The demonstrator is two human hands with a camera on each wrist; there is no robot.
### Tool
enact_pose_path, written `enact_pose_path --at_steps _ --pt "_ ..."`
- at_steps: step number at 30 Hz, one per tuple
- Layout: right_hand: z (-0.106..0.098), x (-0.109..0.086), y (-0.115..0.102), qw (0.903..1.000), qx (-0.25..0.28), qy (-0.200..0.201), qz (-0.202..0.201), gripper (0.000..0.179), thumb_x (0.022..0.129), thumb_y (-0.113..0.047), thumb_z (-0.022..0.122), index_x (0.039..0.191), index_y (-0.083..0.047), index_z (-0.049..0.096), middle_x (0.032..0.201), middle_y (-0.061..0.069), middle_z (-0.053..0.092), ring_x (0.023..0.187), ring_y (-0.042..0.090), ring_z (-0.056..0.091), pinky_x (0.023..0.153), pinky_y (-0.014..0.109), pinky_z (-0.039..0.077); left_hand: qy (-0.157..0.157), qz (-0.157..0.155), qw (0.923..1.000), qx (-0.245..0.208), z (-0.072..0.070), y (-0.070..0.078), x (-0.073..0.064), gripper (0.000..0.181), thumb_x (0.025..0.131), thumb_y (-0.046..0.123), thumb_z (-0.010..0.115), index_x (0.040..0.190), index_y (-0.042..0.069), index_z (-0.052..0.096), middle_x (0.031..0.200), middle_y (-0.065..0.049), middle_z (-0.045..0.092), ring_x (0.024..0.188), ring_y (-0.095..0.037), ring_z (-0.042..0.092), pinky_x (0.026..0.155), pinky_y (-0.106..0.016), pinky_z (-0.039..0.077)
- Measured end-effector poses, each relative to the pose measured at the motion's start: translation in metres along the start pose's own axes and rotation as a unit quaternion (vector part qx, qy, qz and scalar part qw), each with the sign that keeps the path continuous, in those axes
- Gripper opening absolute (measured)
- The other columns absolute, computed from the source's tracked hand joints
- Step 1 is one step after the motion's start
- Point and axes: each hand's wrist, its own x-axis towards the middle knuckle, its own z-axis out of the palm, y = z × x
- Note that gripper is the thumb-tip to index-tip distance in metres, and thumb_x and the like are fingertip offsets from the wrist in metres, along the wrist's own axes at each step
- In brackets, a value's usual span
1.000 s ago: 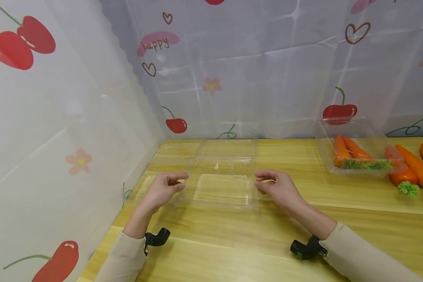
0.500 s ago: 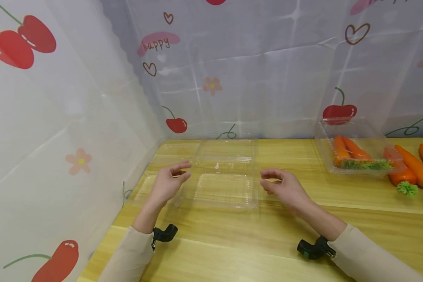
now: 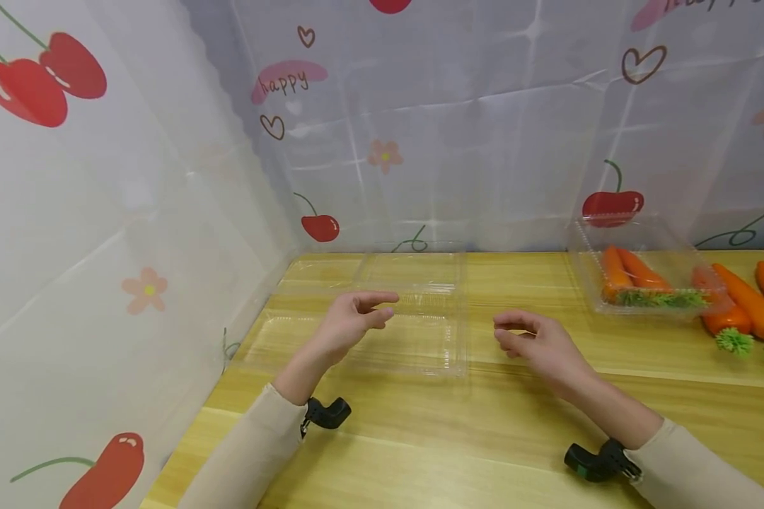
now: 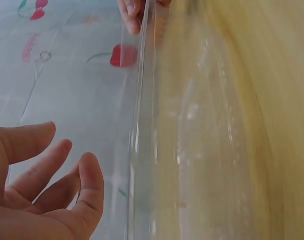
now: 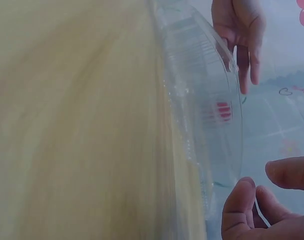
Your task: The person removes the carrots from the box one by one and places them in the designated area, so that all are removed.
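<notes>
This looks like a small screened-off table corner, more a makeshift booth than a fitted kitchen; whether the building is a home, a lab or a shop cannot be told. Pale, creased sheeting [image 3: 496, 127] hangs along the far side and a left-hand panel [image 3: 70, 283] closes that flank, both printed with cherries and flowers, the far one also with hearts and "happy". A wood-grain tabletop [image 3: 407, 452] reaches the far sheeting. Food-packing goods stand on it: clear plastic containers [image 3: 420, 346], and glossy carrots [image 3: 748, 300] at the far right.
</notes>
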Motion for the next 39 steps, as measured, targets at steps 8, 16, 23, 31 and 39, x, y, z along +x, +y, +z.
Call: enact_pose_path --at_steps 8,16,23,31,39 --pt "-0.023 -0.008 0.018 0.9999 0.013 0.000 0.011 0.054 0.106 -0.031 0.059 0.148 0.002 0.051 0.147 0.023 0.053 0.106 0.009 0.067 0.086 0.022 0.059 -0.069 0.010 0.9964 -0.048 0.024 0.020 0.017 0.034 0.100 0.014 0.068 0.134 0.006 0.069 0.148 -0.012 0.060 0.132 -0.035 0.059 0.102 -0.038 0.057" --pt "-0.047 -0.015 0.030 0.9995 0.016 0.022 0.014 0.058 0.106 -0.032 0.060 0.148 0.007 0.048 0.137 0.014 0.060 0.098 0.004 0.065 0.084 0.023 0.060 -0.093 -0.003 0.9950 -0.036 0.043 0.040 0.035 0.035 0.101 0.021 0.068 0.134 0.011 0.069 0.142 -0.008 0.065 0.123 -0.024 0.066 0.102 -0.036 0.057" --pt "-0.061 -0.016 0.038 0.9986 0.037 0.030 0.024 0.061 0.105 -0.033 0.062 0.148 0.008 0.048 0.115 -0.017 0.064 0.096 -0.001 0.064 0.083 0.022 0.060 -0.104 -0.003 0.9946 -0.004 0.055 0.058 0.052 0.036 0.101 0.025 0.068 0.135 0.015 0.069 0.141 -0.004 0.066 0.123 -0.024 0.065 0.102 -0.037 0.057" --pt "-0.088 -0.021 0.049 0.9879 0.144 0.036 0.047 0.018 0.103 -0.030 0.065 0.119 -0.024 0.070 0.103 -0.024 0.068 0.092 0.001 0.067 0.079 0.020 0.060 -0.110 0.009 0.9934 0.031 0.078 0.071 0.083 0.035 0.101 0.029 0.069 0.133 0.016 0.070 0.134 -0.001 0.069 0.116 -0.019 0.068 0.101 -0.038 0.058" --pt "-0.108 -0.024 0.063 0.9528 0.302 0.017 0.027 0.025 0.106 -0.012 0.058 0.099 -0.027 0.078 0.099 -0.012 0.074 0.087 0.008 0.070 0.076 0.022 0.061 -0.112 0.007 0.9929 0.038 0.103 0.087 0.110 0.035 0.101 0.028 0.068 0.134 0.014 0.070 0.134 -0.004 0.068 0.119 -0.026 0.067 0.091 -0.029 0.060"
